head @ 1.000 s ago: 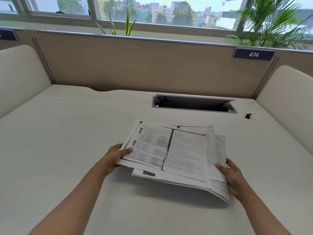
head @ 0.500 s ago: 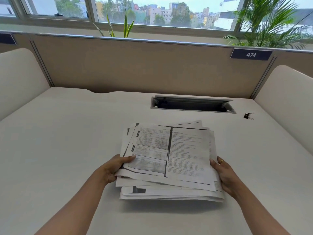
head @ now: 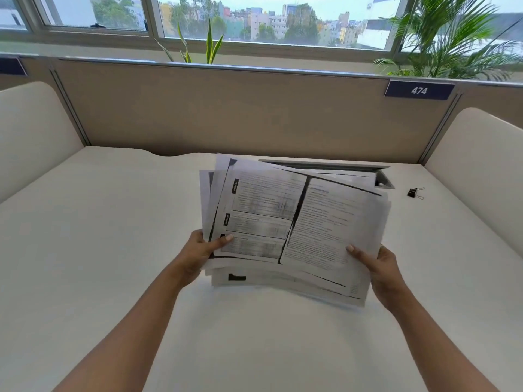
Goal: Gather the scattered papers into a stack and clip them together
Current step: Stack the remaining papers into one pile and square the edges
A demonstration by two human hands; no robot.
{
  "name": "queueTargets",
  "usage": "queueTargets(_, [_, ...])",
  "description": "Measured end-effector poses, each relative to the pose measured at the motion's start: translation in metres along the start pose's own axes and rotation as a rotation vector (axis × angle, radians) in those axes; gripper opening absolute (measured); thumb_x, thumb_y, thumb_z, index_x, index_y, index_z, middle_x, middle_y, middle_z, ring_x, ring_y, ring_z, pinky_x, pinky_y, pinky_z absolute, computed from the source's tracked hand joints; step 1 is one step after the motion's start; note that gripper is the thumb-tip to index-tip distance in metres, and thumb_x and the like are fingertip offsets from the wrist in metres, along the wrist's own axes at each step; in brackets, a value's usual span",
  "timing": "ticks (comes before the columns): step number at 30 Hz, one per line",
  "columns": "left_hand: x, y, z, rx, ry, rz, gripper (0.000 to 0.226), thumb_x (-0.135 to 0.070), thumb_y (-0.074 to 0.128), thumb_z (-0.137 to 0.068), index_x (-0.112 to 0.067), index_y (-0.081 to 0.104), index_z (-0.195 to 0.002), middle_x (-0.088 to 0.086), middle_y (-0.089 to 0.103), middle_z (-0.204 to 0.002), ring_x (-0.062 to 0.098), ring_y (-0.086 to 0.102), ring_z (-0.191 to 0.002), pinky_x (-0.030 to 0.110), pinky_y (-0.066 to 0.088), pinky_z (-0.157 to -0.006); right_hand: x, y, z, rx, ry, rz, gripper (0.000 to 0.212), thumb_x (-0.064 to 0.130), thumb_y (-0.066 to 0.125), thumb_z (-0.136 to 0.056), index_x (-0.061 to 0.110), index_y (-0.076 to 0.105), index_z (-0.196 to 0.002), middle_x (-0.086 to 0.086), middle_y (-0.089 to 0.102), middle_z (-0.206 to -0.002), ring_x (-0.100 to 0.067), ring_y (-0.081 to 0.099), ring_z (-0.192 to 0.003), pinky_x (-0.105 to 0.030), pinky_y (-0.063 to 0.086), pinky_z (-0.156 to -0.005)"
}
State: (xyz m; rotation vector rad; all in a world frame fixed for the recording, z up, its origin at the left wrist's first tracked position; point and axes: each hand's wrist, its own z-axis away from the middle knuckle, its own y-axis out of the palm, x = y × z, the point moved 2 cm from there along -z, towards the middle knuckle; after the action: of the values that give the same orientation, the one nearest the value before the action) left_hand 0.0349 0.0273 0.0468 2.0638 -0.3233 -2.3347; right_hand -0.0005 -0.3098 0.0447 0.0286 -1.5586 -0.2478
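A loose stack of printed papers (head: 294,222) is held tilted up above the white desk (head: 113,250), its sheets fanned and uneven at the edges. My left hand (head: 201,250) grips the stack's lower left edge, thumb on top. My right hand (head: 379,267) grips the lower right edge, thumb on the top sheet. A small black binder clip (head: 415,192) lies on the desk to the right, well apart from the papers and both hands.
A metal cable tray opening (head: 382,176) in the desk is partly hidden behind the papers. A beige partition (head: 226,108) with a "474" label (head: 418,90) closes the back. Rounded cream side panels (head: 481,171) stand left and right.
Both hands have lifted the stack off the desk and tilted its far edge upward. The sheets have been drawn closer together.
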Motion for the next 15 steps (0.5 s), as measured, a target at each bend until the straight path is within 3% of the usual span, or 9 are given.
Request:
queueTargets(3, [-0.0112,0.001,-0.0026,0.002,0.09,-0.028,0.034,-0.016,0.078,-0.065,-0.017,0.067,-0.097,-0.003,0.075,-0.09,0.025,0.067,-0.096,0.029,0.058,-0.078,0.008,0.0033,-0.0035,-0.04,-0.078,-0.007,0.018,0.005,0.067,-0.072,0.013,0.067,-0.089,0.005,0.075,-0.083,-0.013,0.069,-0.079,-0.029,0.059,-0.07])
queueTargets(9, [-0.0093,-0.0036,0.0042,0.099,0.122,-0.126,0.069,-0.034,0.09,-0.031,-0.023,0.068,-0.095,-0.005,0.075,-0.093,0.01,0.069,-0.089,0.02,0.055,-0.074,0.0064,0.0033,-0.0018,0.006,-0.097,0.082,0.022,-0.003,0.07,-0.07,0.015,0.069,-0.083,0.007,0.075,-0.078,-0.009,0.069,-0.076,-0.023,0.057,-0.068])
queueTargets(12, [-0.0095,-0.0011,0.0028,0.12,0.129,-0.148,0.057,-0.016,0.082,-0.046,-0.02,0.064,-0.1,-0.007,0.075,-0.09,0.008,0.069,-0.087,0.019,0.054,-0.071,0.0075,0.0047,-0.0035,0.042,-0.076,0.117,0.034,0.015,0.081,-0.054,0.015,0.07,-0.086,0.004,0.075,-0.083,-0.017,0.068,-0.085,-0.029,0.057,-0.076])
queueTargets(15, [-0.0112,0.0007,0.0011,0.048,0.155,-0.174,0.041,0.003,0.078,-0.063,-0.021,0.066,-0.093,-0.011,0.075,-0.083,0.011,0.068,-0.087,0.02,0.056,-0.071,0.007,0.0083,-0.0068,0.032,-0.066,0.135,0.062,0.047,0.09,-0.031,0.018,0.074,-0.084,0.0,0.075,-0.089,-0.02,0.068,-0.089,-0.036,0.055,-0.079])
